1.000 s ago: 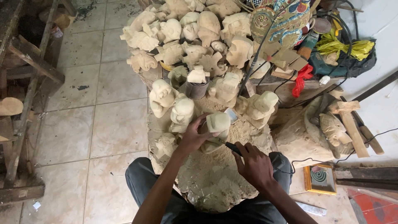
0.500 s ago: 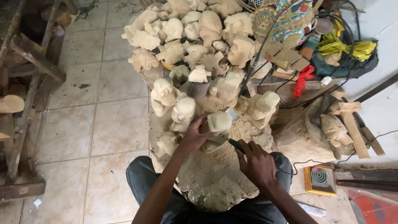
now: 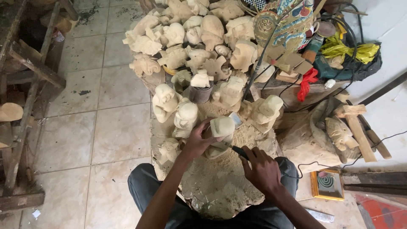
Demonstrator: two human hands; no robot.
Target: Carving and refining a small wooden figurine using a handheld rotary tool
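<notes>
Fingers of our left hand clench around a pale wooden figure, which we hold upright over the sawdust-covered work block in front of our knees, while our right hand is closed around a dark-handled carving tool whose tip meets the figure's lower edge. We judge the step in hand to be shaping the underside or base of the piece, with both hands fully engaged and the cut already begun. The next move seems to call for a steady left grip that keeps the figure from twisting, and for short, controlled pressure from the right, since the tool tip works close to our left fingers. Counting outward: one figure in hand, one tool, one block. Just beyond it we see roughly five rough-cut figures standing near, and behind them a heap of unfinished carvings that we cannot count exactly, well over a dozen. To the right lie one painted mask, one red cloth, one yellow bag and one small framed picture on the floor.
</notes>
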